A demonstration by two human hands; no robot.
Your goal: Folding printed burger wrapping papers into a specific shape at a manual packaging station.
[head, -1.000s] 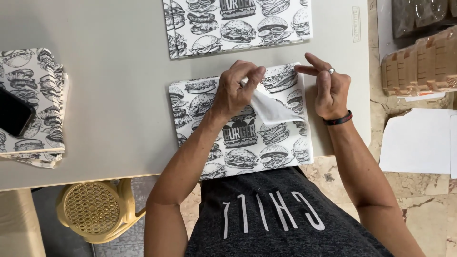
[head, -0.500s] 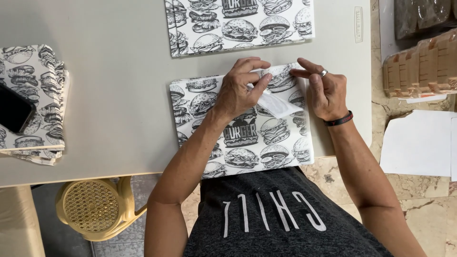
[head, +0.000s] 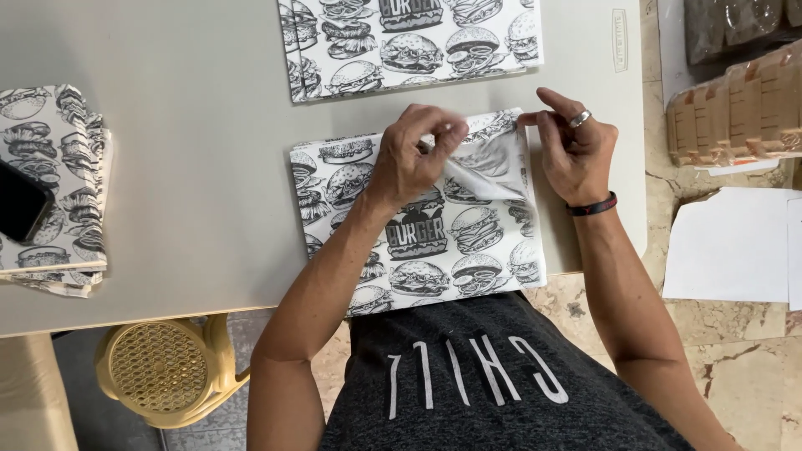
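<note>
A person stands at a pale table (head: 192, 209) and works on a sheet of paper (head: 418, 250) with black and white burger pictures on it. The paper lies flat in front of them, and its near edge hangs a little over the table edge.

A moment ago the folded-over corner (head: 493, 167) showed more of its white back. Now it is pulled further up toward the top edge, and both hands have moved up with it. I think the person is partway through folding that corner, and the fold is not pressed flat yet.

The left hand (head: 413, 159) is curled, and its fingertips pinch the white flap. The right hand (head: 576, 146) has a ring and a dark wristband. It pinches the top right corner of the paper with its fingertips, and its other fingers are bent.

More burger paper (head: 409, 42) lies further up the table, cut off at the top. A stack of the same paper (head: 58, 184) sits on the left with a dark phone (head: 18, 200) on it, and both are cut off by the edge. A yellow stool (head: 159, 367) stands under the table. On the right are brown cardboard trays (head: 735, 108) and a white sheet (head: 735, 242) on the floor.

I cannot see the crease under the left hand.
</note>
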